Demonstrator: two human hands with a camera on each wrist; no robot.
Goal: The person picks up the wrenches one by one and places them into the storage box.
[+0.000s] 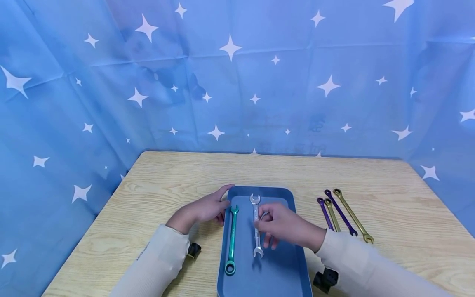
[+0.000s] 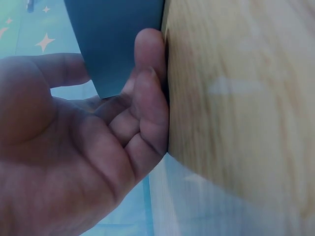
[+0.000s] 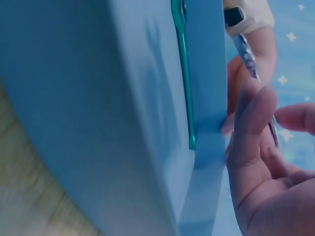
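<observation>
A blue tray (image 1: 276, 274) lies lengthwise on the table, its far left corner held by my left hand (image 1: 204, 209). The left thumb is at the rim, and in the left wrist view the fingers curl against the tray's wall (image 2: 118, 44). Inside the tray, along its left side, rests a green combination wrench (image 1: 232, 237), ring end nearest me. My right hand (image 1: 287, 226) pinches a silver open-end wrench (image 1: 257, 239) by its shaft. That wrench hangs above the tray floor, parallel to the green one; its shadow shows on the floor in the right wrist view.
To the right of the tray, two purple wrenches (image 1: 339, 210) and two gold wrenches (image 1: 352, 214) lie side by side on the wooden table (image 1: 178, 177). A blue curtain (image 1: 237, 90) with white stars stands behind the table.
</observation>
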